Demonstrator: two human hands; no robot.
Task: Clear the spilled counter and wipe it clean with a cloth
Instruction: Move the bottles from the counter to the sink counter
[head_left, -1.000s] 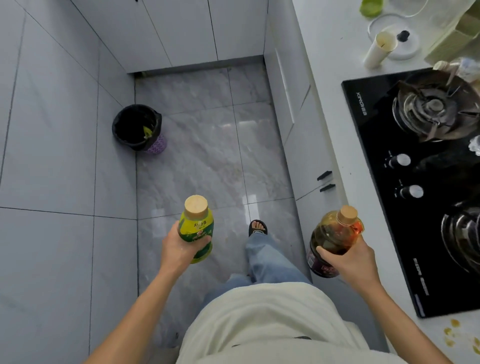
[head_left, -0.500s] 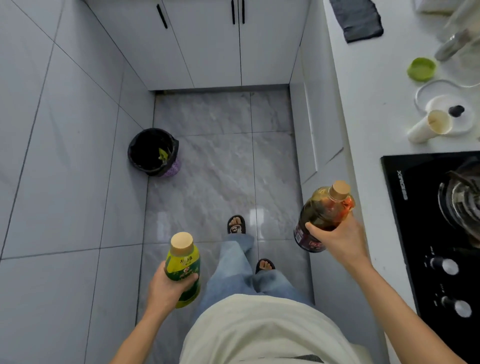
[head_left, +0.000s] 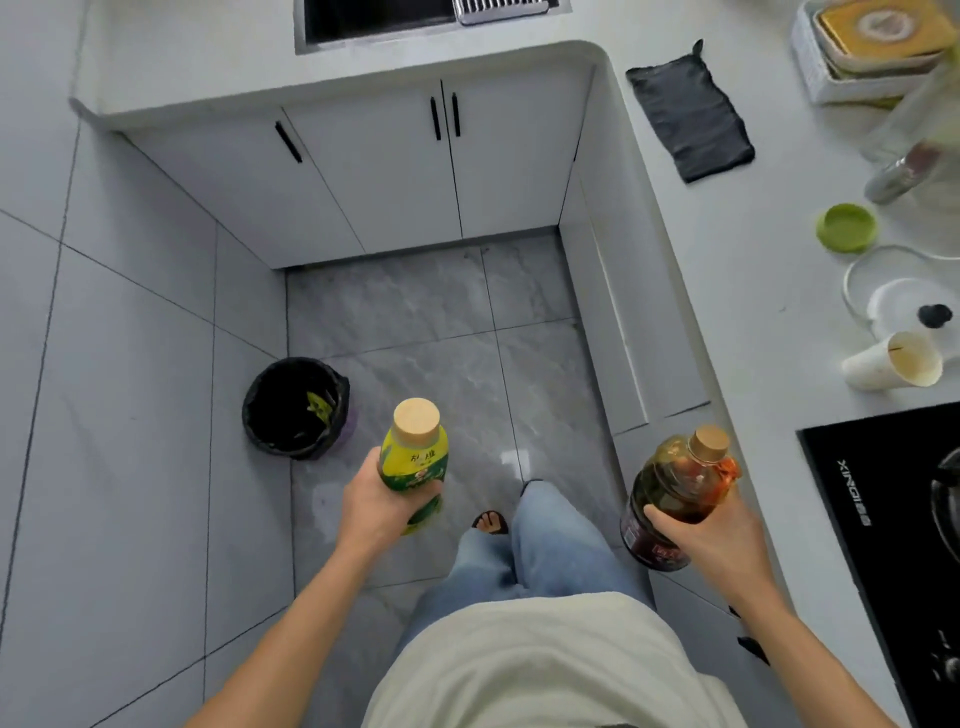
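My left hand grips a yellow-green bottle with a tan cap, held upright over the floor. My right hand grips a dark amber bottle with a tan cap and red label, tilted, beside the counter's edge. A black bin with a dark liner stands on the floor ahead and left of the yellow-green bottle. A dark grey cloth lies flat on the white counter at the far right.
On the counter lie a green lid, a glass lid and a tipped paper cup. A black hob sits at the right. A sink is at the top. White cabinets line the grey tiled floor.
The view has swung up and forward, so the cloth and sink have come into sight. Both hands still hold their bottles; the bin now lies closer to my left hand.
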